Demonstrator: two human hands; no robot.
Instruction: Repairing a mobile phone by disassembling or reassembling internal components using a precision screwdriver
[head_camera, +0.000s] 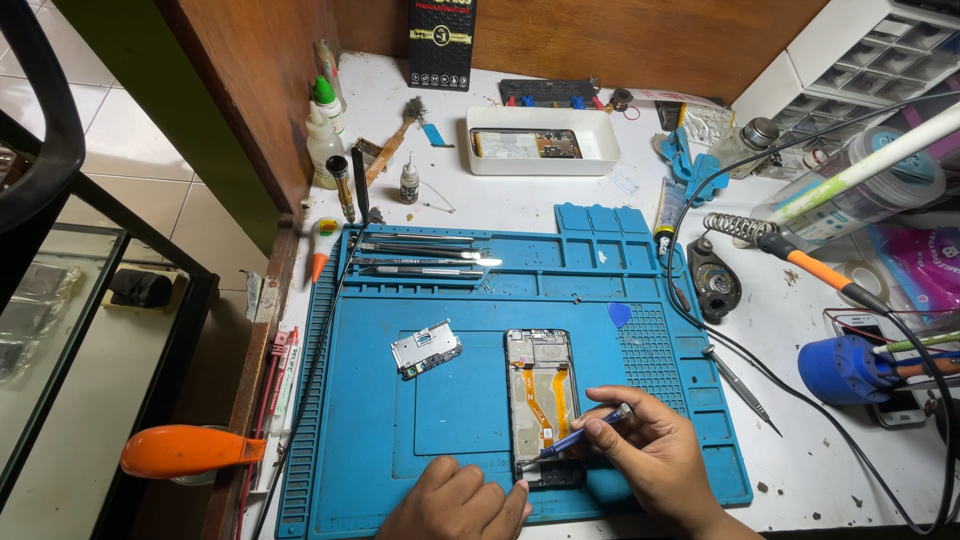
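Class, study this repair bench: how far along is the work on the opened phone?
Done: the phone lies open on the blue mat, and a removed board piece rests beside it. In hand: the right hand works a screwdriver at the lower end while the left hand steadies it. Left: orange ribbon cables remain inside.

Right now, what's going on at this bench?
A person is working on an opened phone lying back-up on a blue repair mat. The right hand holds a small screwdriver with its tip at the phone's lower end, while the left hand steadies the bottom edge. A removed metal cover plate lies on the mat to the left, with tweezers lined up further back.
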